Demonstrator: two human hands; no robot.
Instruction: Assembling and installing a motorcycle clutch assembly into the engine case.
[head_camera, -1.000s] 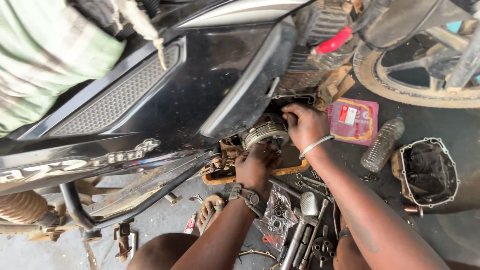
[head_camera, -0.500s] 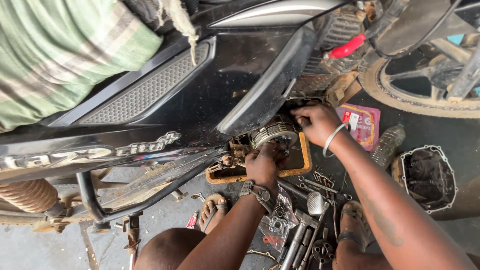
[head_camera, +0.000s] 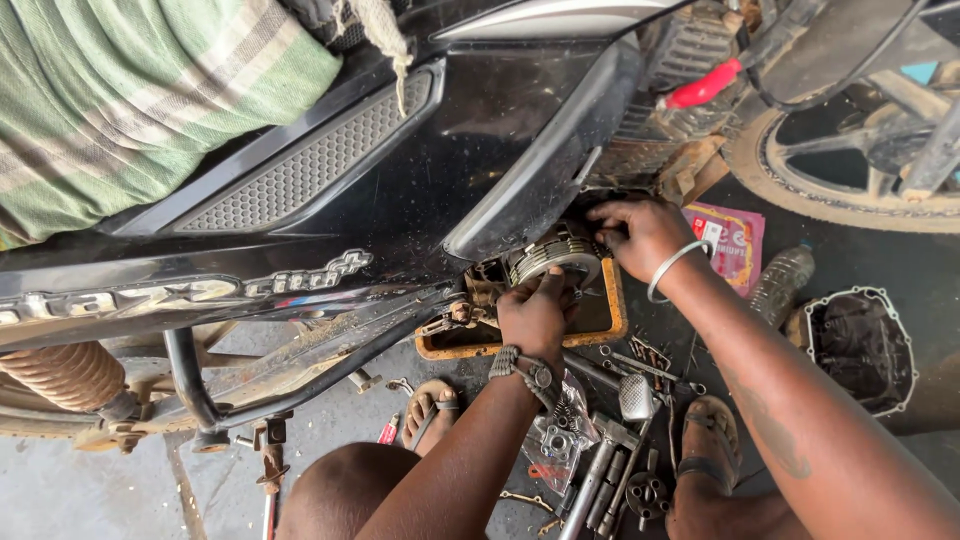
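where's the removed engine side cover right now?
In the head view, the dark metal engine side cover lies inner side up on the ground at far right, beyond the right hand's forearm, next to a clear plastic bottle.

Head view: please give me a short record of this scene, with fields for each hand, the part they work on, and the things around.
left hand: fingers on the lower edge of the round ridged engine part
right hand: on the upper right side of the same part, metal bangle on the wrist
round ridged engine part: at the open side of the black motorcycle
orange tray: under the part
tools: lying on the ground between the feet
engine cover: on the ground, at right
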